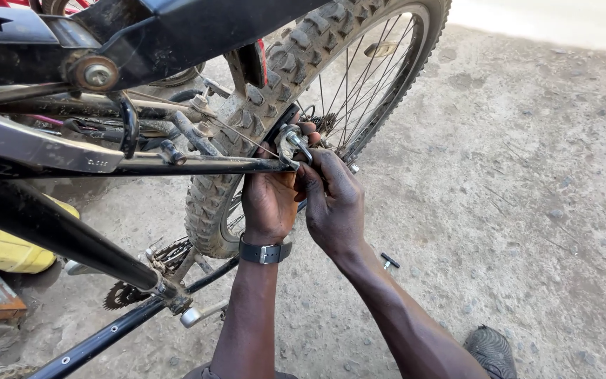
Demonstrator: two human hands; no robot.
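Ground: bare grey packed-dirt ground [527,175] filled the right and near side.
Bicycle: the upturned black metal bicycle frame [43,217] crossed the left side.
Wheel: the knobby black rubber rear tyre [268,105] rose to the far centre, spokes behind the hands.
Left hand: the left hand [269,200], strapped with a black wristwatch [266,252], gripped the frame stay beneath the brake.
Right hand: the right hand [332,200] pinched the small silver metal brake clamp [290,142].
Relation: the clamp lay just far of both hands, at the fingertips, its long axis running across the tyre; the right hand was nearer.
Loose part: a small black bolt [389,261] lay on the ground, near right.
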